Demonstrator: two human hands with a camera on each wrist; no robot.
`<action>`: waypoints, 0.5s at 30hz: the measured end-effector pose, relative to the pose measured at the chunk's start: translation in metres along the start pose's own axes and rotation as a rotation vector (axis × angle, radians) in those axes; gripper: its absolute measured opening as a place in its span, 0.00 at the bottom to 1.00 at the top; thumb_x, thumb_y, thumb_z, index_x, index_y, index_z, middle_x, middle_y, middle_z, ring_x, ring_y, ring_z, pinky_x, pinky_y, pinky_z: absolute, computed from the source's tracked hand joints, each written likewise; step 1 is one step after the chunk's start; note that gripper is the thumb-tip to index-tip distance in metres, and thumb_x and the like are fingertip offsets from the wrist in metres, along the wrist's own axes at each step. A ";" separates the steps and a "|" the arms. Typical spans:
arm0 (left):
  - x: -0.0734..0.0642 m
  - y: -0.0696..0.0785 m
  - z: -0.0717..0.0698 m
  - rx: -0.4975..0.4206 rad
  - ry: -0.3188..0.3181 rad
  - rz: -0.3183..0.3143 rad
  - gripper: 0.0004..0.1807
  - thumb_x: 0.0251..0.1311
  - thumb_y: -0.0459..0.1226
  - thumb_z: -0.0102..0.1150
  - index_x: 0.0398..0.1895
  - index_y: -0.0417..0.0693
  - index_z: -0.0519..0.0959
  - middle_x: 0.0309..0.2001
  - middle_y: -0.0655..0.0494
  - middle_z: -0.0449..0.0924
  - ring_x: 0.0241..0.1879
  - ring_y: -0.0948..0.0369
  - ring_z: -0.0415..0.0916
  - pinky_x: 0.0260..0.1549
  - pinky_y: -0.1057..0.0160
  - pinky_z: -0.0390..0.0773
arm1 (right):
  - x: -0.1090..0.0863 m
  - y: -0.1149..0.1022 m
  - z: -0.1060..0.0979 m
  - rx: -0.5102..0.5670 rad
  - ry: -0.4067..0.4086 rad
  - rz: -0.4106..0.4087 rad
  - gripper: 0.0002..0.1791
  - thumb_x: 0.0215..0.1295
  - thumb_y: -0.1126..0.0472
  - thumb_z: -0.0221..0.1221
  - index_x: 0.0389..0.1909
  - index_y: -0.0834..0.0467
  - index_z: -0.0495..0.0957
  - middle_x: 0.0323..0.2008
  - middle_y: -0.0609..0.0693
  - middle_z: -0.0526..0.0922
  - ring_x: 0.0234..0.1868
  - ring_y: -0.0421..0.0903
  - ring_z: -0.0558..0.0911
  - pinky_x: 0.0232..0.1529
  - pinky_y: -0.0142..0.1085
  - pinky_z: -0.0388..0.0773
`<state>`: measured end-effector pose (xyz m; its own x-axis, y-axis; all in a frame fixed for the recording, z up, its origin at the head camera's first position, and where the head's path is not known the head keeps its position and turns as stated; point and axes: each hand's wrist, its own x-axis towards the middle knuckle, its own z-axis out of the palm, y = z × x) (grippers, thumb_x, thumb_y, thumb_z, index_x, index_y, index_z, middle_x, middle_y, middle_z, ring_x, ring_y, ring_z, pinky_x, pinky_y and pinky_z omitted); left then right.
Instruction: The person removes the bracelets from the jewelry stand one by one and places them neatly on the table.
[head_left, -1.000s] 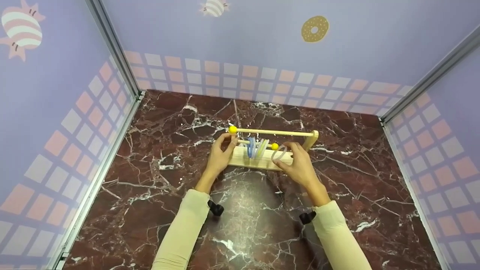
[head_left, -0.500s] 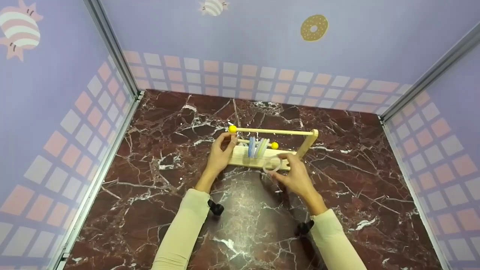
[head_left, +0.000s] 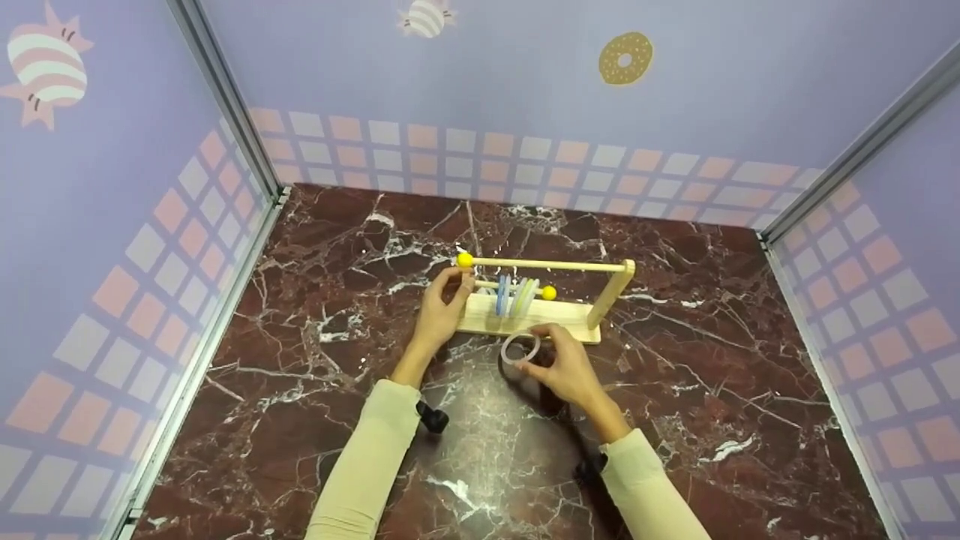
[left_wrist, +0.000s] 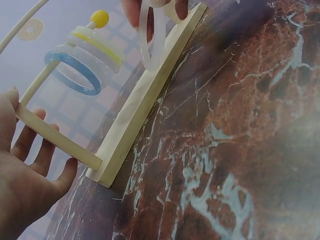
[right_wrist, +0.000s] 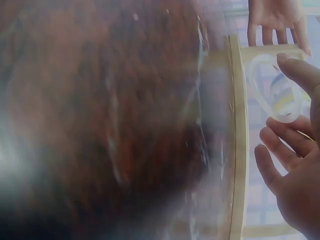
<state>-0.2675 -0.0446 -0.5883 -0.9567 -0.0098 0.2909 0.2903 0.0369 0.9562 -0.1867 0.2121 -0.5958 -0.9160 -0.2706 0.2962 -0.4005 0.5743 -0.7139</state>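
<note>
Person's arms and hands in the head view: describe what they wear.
The left sleeve and right sleeve are plain pale cream, reaching the wrists, with creases along the left one. A small black device sits at the inner side of the left cuff; a similar dark one at the right is harder to make out. The left hand and right hand are ungloved.

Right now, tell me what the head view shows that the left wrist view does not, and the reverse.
Only the head view: the yellow ball on the long rod's tip, both sleeves and the striped candy prints.

Only the left wrist view: the full length of the short post down to the base, largely hidden by the left hand in the head view.

Both: the wooden base, the blue ring, the doughnut print, and the right hand holding a pale ring.
</note>
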 end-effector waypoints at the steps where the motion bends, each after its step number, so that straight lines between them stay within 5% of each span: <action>1: 0.000 0.000 0.000 -0.001 -0.001 -0.002 0.14 0.76 0.37 0.62 0.58 0.39 0.82 0.52 0.41 0.85 0.50 0.54 0.82 0.55 0.60 0.78 | 0.000 -0.001 0.002 -0.005 -0.005 -0.001 0.33 0.54 0.56 0.82 0.58 0.64 0.80 0.53 0.59 0.85 0.54 0.55 0.84 0.58 0.54 0.79; 7: 0.000 0.000 0.000 0.007 0.002 0.010 0.13 0.76 0.37 0.62 0.57 0.38 0.82 0.54 0.35 0.83 0.51 0.54 0.81 0.56 0.59 0.77 | 0.000 -0.003 0.012 -0.012 -0.029 0.019 0.33 0.54 0.54 0.81 0.58 0.62 0.80 0.54 0.58 0.86 0.56 0.55 0.84 0.62 0.53 0.77; 15: 0.000 -0.001 -0.001 0.009 -0.007 0.001 0.14 0.77 0.38 0.61 0.58 0.39 0.82 0.51 0.47 0.85 0.51 0.54 0.81 0.55 0.59 0.77 | -0.001 -0.003 0.023 -0.014 -0.058 0.056 0.36 0.54 0.49 0.82 0.59 0.60 0.80 0.55 0.55 0.86 0.53 0.53 0.84 0.57 0.50 0.80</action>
<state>-0.2680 -0.0452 -0.5890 -0.9567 -0.0029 0.2912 0.2907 0.0457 0.9557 -0.1838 0.1926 -0.6085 -0.9341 -0.2818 0.2190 -0.3498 0.6005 -0.7190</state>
